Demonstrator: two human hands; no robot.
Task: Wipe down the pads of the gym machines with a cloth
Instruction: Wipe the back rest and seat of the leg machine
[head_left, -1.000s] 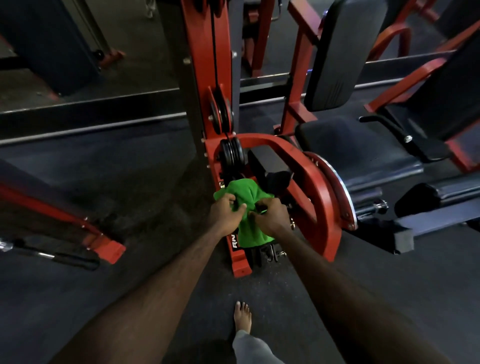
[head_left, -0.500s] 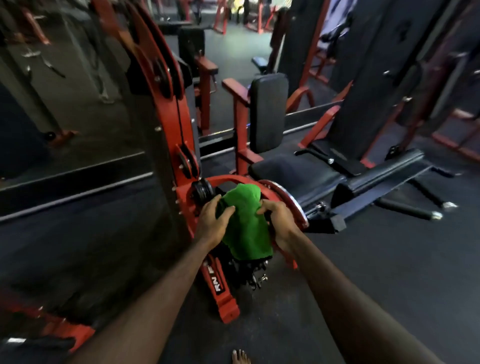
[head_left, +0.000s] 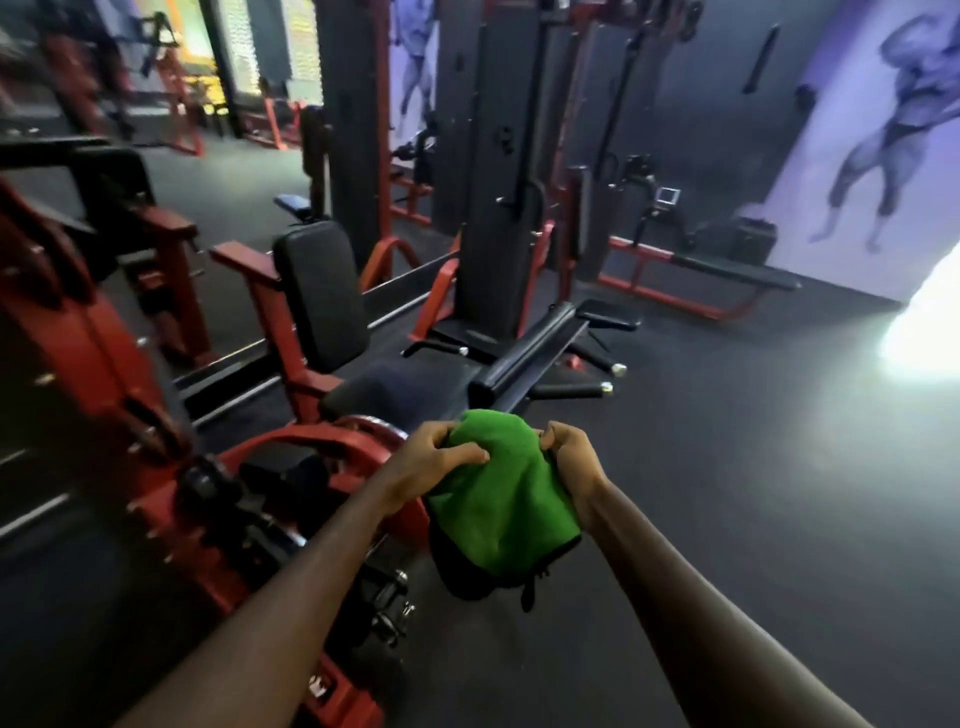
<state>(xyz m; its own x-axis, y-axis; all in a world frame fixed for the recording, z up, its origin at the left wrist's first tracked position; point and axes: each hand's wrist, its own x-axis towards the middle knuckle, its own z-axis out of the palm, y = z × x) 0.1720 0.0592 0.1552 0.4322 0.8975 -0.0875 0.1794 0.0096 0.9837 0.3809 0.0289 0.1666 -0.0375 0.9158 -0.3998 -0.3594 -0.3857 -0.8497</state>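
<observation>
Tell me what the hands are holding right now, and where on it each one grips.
Both hands hold the green cloth: the left hand grips its upper left edge, the right hand its upper right edge.

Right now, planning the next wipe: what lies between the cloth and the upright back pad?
In the head view, the black seat pad lies between the green cloth and the upright back pad.

Dark rubber gym floor (head_left: 727, 493), lit by a bright glare at the right edge. Standing directly on it: red-framed machine (head_left: 291, 499) with black seat (head_left: 400, 387) and upright back pad (head_left: 319, 291), at left; tall black weight tower (head_left: 498, 171) behind; low red-framed bench (head_left: 727, 270) near the far wall.
</observation>
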